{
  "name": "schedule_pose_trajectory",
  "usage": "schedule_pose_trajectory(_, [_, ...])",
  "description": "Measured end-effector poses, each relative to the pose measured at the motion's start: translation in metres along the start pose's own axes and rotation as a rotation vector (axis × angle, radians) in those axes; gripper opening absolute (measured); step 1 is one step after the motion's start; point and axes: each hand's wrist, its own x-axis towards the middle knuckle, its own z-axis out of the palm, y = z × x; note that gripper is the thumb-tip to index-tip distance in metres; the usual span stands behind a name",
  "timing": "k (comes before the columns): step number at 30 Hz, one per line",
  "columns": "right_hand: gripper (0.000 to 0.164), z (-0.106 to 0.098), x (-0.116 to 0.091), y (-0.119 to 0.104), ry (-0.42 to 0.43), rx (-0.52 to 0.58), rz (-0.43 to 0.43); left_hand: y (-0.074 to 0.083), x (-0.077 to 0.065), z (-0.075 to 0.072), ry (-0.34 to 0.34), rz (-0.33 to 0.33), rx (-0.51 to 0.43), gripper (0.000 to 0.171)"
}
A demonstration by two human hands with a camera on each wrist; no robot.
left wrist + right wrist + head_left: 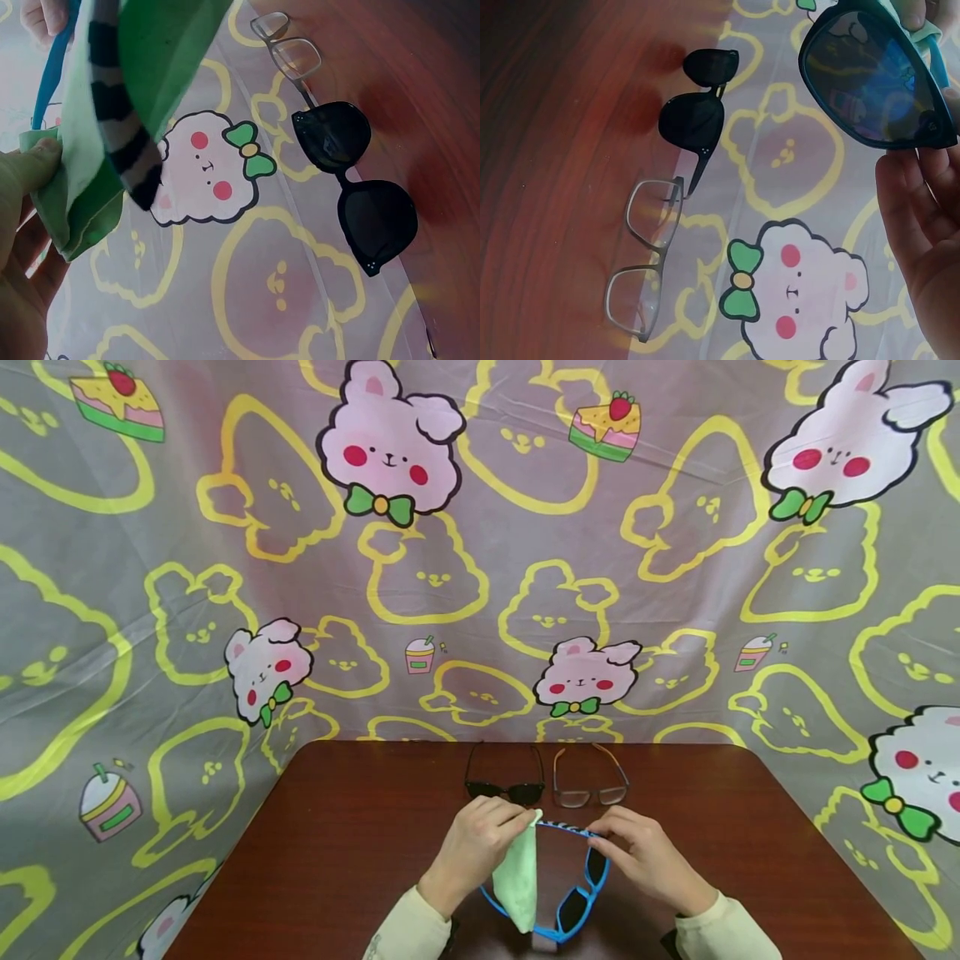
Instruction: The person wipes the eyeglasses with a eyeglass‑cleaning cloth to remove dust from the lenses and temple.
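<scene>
Blue-framed sunglasses (573, 912) with dark lenses are held above the table between my two hands. My left hand (480, 842) pinches a light green cloth (517, 881) at one temple arm of the sunglasses. In the left wrist view the thumb presses on the folded cloth (79, 172), and a temple arm (124, 127) with dark and light stripes hangs in front of it. My right hand (651, 860) pinches the sunglasses near the hinge on the other end. The right wrist view shows a dark lens (866, 82) above its fingers.
Black sunglasses (506, 792) and thin-framed clear eyeglasses (590, 797) lie side by side beyond my hands, their temple arms unfolded. They are on the brown wooden table (337, 852). A cartoon-printed curtain (480, 543) hangs behind and at both sides.
</scene>
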Motion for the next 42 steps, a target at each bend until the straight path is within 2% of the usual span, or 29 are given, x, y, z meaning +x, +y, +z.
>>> schedule_pose_trajectory(6, [0.034, -0.001, -0.002, 0.001, 0.003, 0.003, 0.009, -0.002, -0.001, 0.0, 0.015, -0.008, -0.004, 0.019])
schedule_pose_trajectory(11, [0.036, -0.001, -0.002, 0.001, 0.007, 0.005, 0.02, -0.003, -0.002, 0.0, 0.018, -0.026, -0.022, 0.021])
schedule_pose_trajectory(17, [0.036, -0.004, 0.004, -0.012, 0.028, 0.012, 0.023, -0.003, -0.005, 0.0, 0.01, -0.055, -0.029, 0.017])
schedule_pose_trajectory(24, [0.036, -0.002, -0.002, -0.001, 0.02, 0.035, 0.02, -0.004, -0.007, 0.0, 0.033, -0.048, -0.027, 0.017])
schedule_pose_trajectory(30, [0.034, -0.01, 0.01, -0.026, 0.029, 0.052, 0.032, -0.005, -0.008, 0.0, 0.058, -0.059, -0.027, 0.022])
schedule_pose_trajectory(38, [0.034, -0.003, -0.002, -0.001, 0.022, 0.01, 0.071, -0.006, -0.008, -0.001, 0.068, -0.061, -0.037, 0.019])
schedule_pose_trajectory(42, [0.034, -0.005, -0.001, -0.006, 0.034, 0.019, 0.063, -0.006, -0.008, -0.001, 0.071, -0.057, -0.038, 0.019])
